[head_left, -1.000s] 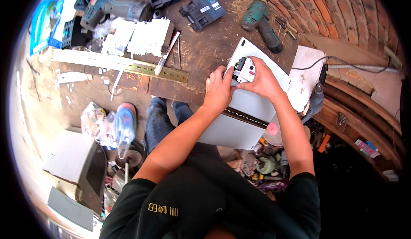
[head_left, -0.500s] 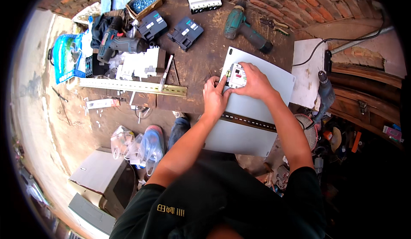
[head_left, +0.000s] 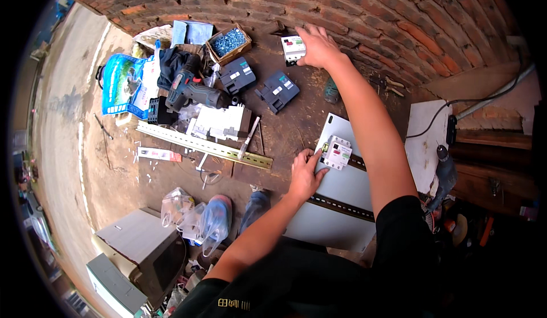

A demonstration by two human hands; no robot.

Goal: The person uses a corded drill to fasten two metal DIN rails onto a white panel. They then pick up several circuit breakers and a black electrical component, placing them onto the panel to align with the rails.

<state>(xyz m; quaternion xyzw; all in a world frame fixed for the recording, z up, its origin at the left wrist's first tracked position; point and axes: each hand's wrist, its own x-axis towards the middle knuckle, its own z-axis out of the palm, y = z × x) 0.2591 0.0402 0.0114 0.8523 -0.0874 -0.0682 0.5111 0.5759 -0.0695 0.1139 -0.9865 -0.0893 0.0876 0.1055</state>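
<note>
A light grey metal panel [head_left: 336, 227] lies at the table's near edge, crossed by slotted mounting rails [head_left: 342, 207]. On its upper rail sits a white circuit breaker [head_left: 338, 153] with red and green marks and a small yellow-green piece at its left side. My left hand [head_left: 306, 175] is beside that breaker, thumb and forefinger apart, fingertips at its left edge. At the back of the table my right hand [head_left: 320, 45] has its fingers and thumb around a similar white breaker [head_left: 293, 47]. The hand covers its right part.
Two dark contactors [head_left: 277, 92] stand near a box of screws [head_left: 229, 43]. Left lie a cordless drill [head_left: 194, 90], white parts [head_left: 222, 121] and a long rail [head_left: 205, 145]. My right forearm mostly hides a green drill [head_left: 331, 91]. A brick wall [head_left: 364, 10] borders the back.
My right hand has left the breaker on the panel and reached to the white breakers at the back. My left hand stays beside the panel's breaker. The view has shifted.
</note>
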